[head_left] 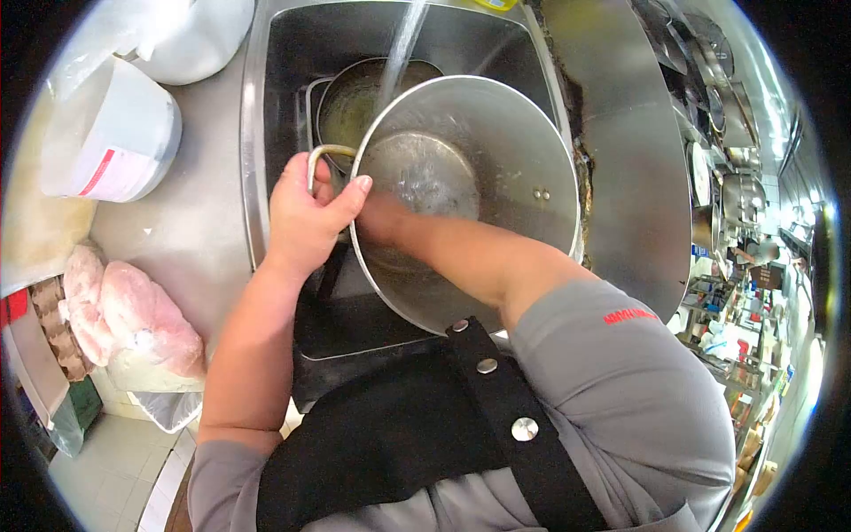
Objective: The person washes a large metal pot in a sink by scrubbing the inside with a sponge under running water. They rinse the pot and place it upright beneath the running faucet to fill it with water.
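A large metal stockpot is tilted in the sink, its mouth facing me. My left hand is closed around the pot's loop handle, thumb near the rim. My right hand reaches inside the pot, low along the left wall. Its fingers are smeared and partly hidden, so whether it holds anything does not show. Behind the pot, a stream of water falls into the sink. Under it sits a smaller pan with liquid in it, partly covered by the stockpot.
On the left counter stand a white plastic tub with a label and a rounded white container. Pale pink raw meat lies nearer me. A steel surface borders the sink on the right, with several pots beyond.
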Demonstrator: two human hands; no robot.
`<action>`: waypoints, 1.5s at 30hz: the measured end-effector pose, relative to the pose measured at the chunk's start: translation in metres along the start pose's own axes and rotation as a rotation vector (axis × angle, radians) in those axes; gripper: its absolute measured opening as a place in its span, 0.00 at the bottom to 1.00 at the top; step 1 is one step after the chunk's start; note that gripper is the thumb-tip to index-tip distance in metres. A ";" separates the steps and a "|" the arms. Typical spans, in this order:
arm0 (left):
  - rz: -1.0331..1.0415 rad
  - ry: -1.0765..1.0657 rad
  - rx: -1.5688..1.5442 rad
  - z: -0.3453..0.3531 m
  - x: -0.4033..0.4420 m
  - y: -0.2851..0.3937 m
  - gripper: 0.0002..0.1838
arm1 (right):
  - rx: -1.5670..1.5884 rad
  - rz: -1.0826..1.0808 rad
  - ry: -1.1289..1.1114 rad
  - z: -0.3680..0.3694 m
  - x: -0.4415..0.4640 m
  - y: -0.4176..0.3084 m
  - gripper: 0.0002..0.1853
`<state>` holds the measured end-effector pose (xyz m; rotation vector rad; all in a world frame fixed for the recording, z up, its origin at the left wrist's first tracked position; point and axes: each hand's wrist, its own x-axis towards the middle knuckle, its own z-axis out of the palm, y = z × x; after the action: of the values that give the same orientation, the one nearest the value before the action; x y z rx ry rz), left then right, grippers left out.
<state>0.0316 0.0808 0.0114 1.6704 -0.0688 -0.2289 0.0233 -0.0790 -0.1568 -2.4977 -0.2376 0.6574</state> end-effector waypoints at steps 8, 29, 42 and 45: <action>0.059 -0.046 -0.071 -0.001 -0.001 -0.015 0.16 | 0.025 0.343 -0.128 -0.065 -0.034 0.059 0.20; 0.045 0.031 0.115 0.000 -0.001 0.008 0.24 | 0.294 0.124 0.292 0.019 0.045 0.016 0.21; 0.022 -0.008 0.103 -0.002 -0.002 0.003 0.26 | 0.226 0.103 0.118 0.019 0.075 0.028 0.19; 0.023 -0.006 0.106 -0.004 -0.004 0.005 0.27 | 0.227 0.004 0.029 0.025 0.058 0.022 0.19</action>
<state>0.0287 0.0845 0.0170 1.7730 -0.1064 -0.2162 0.0613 -0.0686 -0.2107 -2.2892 -0.1394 0.6135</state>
